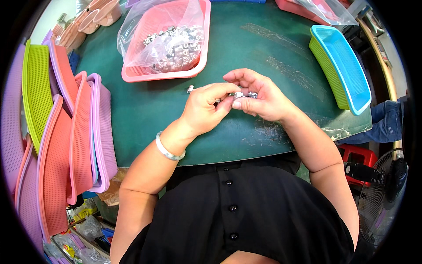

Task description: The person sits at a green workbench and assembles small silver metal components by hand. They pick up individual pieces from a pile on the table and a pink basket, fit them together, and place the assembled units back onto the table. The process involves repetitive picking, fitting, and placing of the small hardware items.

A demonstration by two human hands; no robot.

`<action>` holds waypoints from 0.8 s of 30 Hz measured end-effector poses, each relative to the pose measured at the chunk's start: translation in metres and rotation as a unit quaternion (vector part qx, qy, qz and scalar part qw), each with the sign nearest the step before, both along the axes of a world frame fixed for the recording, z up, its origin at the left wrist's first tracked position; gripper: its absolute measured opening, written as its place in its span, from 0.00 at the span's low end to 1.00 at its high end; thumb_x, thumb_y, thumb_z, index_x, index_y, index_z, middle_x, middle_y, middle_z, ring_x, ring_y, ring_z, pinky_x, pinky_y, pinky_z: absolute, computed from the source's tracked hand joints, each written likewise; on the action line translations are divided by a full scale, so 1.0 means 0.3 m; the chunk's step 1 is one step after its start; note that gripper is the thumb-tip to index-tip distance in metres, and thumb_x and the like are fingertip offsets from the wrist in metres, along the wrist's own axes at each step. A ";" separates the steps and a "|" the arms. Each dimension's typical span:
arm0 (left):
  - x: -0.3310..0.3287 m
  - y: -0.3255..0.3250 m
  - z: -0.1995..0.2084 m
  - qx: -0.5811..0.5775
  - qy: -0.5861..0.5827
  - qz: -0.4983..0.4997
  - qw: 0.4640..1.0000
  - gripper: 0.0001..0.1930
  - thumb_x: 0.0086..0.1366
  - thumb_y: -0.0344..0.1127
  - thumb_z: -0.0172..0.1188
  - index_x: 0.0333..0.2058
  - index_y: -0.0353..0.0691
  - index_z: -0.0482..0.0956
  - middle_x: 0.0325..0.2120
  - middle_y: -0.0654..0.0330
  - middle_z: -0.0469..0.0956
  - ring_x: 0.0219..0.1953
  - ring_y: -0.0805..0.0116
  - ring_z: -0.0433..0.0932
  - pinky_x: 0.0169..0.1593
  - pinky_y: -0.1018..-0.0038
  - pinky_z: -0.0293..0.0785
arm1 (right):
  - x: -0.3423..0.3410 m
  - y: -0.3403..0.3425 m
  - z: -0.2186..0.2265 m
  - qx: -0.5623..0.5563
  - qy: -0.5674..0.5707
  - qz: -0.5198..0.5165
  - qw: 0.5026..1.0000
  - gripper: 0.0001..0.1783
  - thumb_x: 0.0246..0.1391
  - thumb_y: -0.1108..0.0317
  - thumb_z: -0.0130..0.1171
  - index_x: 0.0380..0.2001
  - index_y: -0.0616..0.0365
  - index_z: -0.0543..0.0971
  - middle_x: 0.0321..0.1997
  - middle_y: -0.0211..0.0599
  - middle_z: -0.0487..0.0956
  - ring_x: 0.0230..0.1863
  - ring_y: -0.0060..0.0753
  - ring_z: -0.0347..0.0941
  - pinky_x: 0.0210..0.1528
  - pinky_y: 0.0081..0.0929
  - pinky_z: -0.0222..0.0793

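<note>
Centre of frame: left hand (200, 110) pinching a small shiny white-and-silver metal fitting (238, 94); right hand (268, 99) cradling small silvery metal pieces (252, 95) between thumb and curled fingers. Working low over the dark-green tabletop (211, 143) is likely limiting drops.

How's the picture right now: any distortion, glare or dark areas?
All head view: corners black; stacked baskets curve along the left rim; white glints on the clear bag; metal parts between left hand and right hand too small for fine detail.
</note>
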State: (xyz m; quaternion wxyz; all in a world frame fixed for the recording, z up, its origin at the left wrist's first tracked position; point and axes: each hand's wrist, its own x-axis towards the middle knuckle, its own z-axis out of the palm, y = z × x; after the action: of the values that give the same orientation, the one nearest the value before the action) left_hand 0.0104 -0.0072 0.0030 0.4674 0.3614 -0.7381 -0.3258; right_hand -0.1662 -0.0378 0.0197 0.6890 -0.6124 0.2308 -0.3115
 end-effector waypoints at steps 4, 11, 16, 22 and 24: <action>0.006 0.000 0.003 0.030 0.026 -0.023 0.999 0.15 0.49 0.23 0.60 0.39 0.37 0.76 0.25 0.63 0.76 0.22 0.80 0.70 0.26 0.82 0.67 | -0.004 0.001 0.019 0.040 0.033 -0.023 0.998 0.23 0.48 0.71 0.59 0.47 0.64 0.65 0.31 0.29 0.73 0.25 0.13 0.65 0.25 0.11 0.62; 0.005 -0.019 -0.031 0.104 0.126 -0.026 0.986 0.14 0.54 0.26 0.60 0.41 0.36 0.75 0.22 0.66 0.74 0.21 0.82 0.69 0.25 0.85 0.65 | -0.010 -0.006 0.023 0.089 -0.005 -0.024 0.996 0.19 0.49 0.71 0.58 0.45 0.61 0.68 0.24 0.25 0.71 0.18 0.11 0.61 0.18 0.10 0.56; 0.018 -0.015 -0.008 0.361 0.319 -0.068 0.874 0.10 0.59 0.29 0.56 0.41 0.39 0.76 0.23 0.66 0.72 0.17 0.84 0.63 0.19 0.87 0.59 | -0.006 0.004 0.020 -0.001 -0.001 -0.090 0.996 0.16 0.48 0.72 0.58 0.42 0.59 0.71 0.24 0.23 0.71 0.20 0.10 0.61 0.20 0.10 0.57; -0.004 -0.001 -0.005 0.407 0.310 -0.067 0.856 0.14 0.59 0.32 0.57 0.45 0.40 0.75 0.18 0.73 0.67 0.17 0.87 0.60 0.17 0.90 0.54 | -0.004 -0.006 -0.016 -0.137 0.061 -0.158 0.976 0.11 0.48 0.73 0.58 0.37 0.59 0.75 0.26 0.23 0.73 0.28 0.12 0.65 0.31 0.13 0.62; -0.003 -0.002 -0.006 0.395 0.290 -0.070 0.869 0.14 0.60 0.32 0.56 0.45 0.40 0.75 0.18 0.72 0.67 0.16 0.86 0.60 0.17 0.89 0.54 | -0.005 -0.005 -0.011 -0.143 0.076 -0.157 0.974 0.10 0.48 0.73 0.58 0.36 0.60 0.76 0.28 0.24 0.74 0.30 0.13 0.66 0.34 0.14 0.63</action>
State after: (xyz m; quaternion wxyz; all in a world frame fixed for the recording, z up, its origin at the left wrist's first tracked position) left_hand 0.0095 -0.0079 0.0011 0.4546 0.3526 -0.4029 -0.7118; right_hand -0.1677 -0.0392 0.0164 0.5169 -0.6828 0.3285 -0.3983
